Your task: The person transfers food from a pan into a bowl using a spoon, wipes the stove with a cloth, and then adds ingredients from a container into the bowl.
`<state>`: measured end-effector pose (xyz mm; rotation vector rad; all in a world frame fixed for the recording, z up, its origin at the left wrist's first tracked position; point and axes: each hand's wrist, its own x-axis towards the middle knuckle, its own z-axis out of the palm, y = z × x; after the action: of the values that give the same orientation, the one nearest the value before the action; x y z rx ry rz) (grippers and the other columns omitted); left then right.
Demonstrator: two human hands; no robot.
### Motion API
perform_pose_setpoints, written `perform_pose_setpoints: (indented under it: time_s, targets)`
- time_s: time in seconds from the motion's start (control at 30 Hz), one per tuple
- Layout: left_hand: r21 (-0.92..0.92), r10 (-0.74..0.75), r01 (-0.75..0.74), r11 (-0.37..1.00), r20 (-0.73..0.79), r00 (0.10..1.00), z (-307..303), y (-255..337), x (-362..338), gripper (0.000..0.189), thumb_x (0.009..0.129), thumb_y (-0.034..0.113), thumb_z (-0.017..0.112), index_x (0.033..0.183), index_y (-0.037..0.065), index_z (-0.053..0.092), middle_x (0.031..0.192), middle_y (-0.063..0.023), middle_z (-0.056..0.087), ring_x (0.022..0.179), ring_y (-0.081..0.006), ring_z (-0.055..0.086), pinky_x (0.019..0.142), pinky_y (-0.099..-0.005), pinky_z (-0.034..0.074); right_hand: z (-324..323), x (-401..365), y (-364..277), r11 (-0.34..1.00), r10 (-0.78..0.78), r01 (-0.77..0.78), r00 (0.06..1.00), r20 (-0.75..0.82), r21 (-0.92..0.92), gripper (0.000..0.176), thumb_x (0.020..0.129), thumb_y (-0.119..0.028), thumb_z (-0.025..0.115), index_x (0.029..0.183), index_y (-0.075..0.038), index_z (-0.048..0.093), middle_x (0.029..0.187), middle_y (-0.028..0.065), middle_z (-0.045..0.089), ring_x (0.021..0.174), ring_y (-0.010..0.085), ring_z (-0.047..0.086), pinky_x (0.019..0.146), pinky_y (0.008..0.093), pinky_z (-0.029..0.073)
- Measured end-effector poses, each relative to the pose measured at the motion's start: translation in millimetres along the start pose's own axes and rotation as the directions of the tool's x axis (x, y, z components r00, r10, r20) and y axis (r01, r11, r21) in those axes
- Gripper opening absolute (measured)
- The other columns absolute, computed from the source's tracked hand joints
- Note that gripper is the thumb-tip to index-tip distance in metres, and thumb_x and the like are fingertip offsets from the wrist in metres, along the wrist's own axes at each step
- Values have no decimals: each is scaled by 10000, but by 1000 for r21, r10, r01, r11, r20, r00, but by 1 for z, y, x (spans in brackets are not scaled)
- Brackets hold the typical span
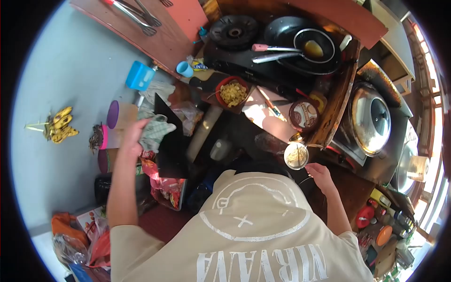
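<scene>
At the left, my left hand [135, 140] is closed on a pale checked cloth [157, 129], which hangs from the fingers beside a dark flat panel [171, 157]. On the right, in front of my shirt, my right hand [321, 176] grips a small round white cup [296, 156] by its near side. Something pale yellowish shows inside the cup; I cannot make out what it is. Just beyond it are a brown round lid with a printed label [304, 115] and a pale board [268, 120].
Beyond stand a stove [244, 70], a frying pan [286, 30] with a smaller pan [314, 45] on it, and a red bowl of yellow food [232, 92]. A lidded pot [371, 120] sits at right. Containers [124, 115] line the left wall, where bananas [61, 126] hang.
</scene>
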<state>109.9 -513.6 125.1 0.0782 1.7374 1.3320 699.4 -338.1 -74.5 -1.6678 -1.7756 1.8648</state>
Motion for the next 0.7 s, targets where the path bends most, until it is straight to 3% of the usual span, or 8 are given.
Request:
perform_pose_setpoints:
  time_s: [0.13, 0.3, 0.33, 0.4, 0.5, 0.57, 0.63, 0.7]
  targets:
    - [-33, 162, -161, 986, 30, 986, 35, 93, -69, 312, 975, 158, 520, 1173, -54, 636, 1108, -159, 707, 963, -255, 711, 864, -383, 578, -22, -3, -39, 992, -128, 128, 992, 12, -9, 259, 952, -200, 637, 1115, -7, 696, 925, 14, 706, 841, 97, 628, 742, 269, 502]
    - [-150, 478, -462, 874, 98, 873, 65, 188, -50, 344, 1012, 174, 463, 1266, -20, 591, 1216, -137, 677, 1052, -236, 680, 894, -375, 564, -40, 6, -68, 983, -174, 177, 983, -61, 55, 253, 950, -204, 602, 1027, -1, 731, 897, 20, 720, 812, 90, 641, 678, 253, 489]
    - [-155, 486, -467, 870, 116, 866, 75, 203, -38, 344, 1012, 174, 463, 1266, -20, 591, 1216, -137, 677, 1052, -236, 680, 894, -375, 564, -40, 7, -71, 993, -116, 116, 991, -69, 4, 255, 944, -205, 598, 1006, -1, 738, 882, 22, 722, 801, 88, 641, 666, 251, 487]
    - [-322, 470, -353, 879, 448, 761, 98, 234, -10, 337, 1013, 131, 422, 1271, 7, 600, 1256, -131, 662, 1104, -250, 659, 939, -416, 542, -35, 8, -71, 996, -91, 89, 987, -132, -23, 257, 922, -211, 604, 976, -5, 748, 842, 26, 723, 748, 86, 639, 629, 245, 480]
    - [-391, 419, -213, 895, 577, 701, 160, 265, 30, 329, 1018, 143, 424, 1264, 29, 610, 1245, -127, 668, 1078, -253, 666, 929, -448, 535, -24, 3, -68, 996, -81, 89, 968, -237, 24, 251, 933, -209, 598, 964, -12, 749, 830, 26, 722, 720, 82, 630, 620, 237, 471]
    - [-428, 365, -189, 884, 377, 851, 210, 288, 56, 316, 1017, 129, 424, 1248, 41, 620, 1227, -118, 677, 1059, -251, 669, 918, -472, 531, -15, -2, -73, 992, -54, 84, 954, -295, 90, 233, 943, -203, 605, 949, -20, 750, 811, 11, 706, 721, 72, 620, 620, 229, 465]
    - [-441, 305, -63, 895, 503, 808, 232, 318, 126, 290, 1015, 121, 432, 1190, 23, 642, 1151, -125, 700, 993, -256, 682, 898, -471, 544, -3, -6, -75, 987, 0, 62, 926, -378, 151, 211, 950, -187, 613, 970, -20, 741, 803, -8, 686, 724, 65, 606, 615, 222, 459]
    - [-387, 302, -133, 913, 418, 857, 273, 333, 157, 250, 997, 138, 460, 1092, 24, 662, 1086, -127, 713, 948, -262, 694, 849, -493, 564, 12, -8, -78, 970, 32, 82, 890, -455, 228, 204, 951, -180, 615, 979, -18, 736, 803, -11, 680, 718, 63, 601, 609, 221, 457]
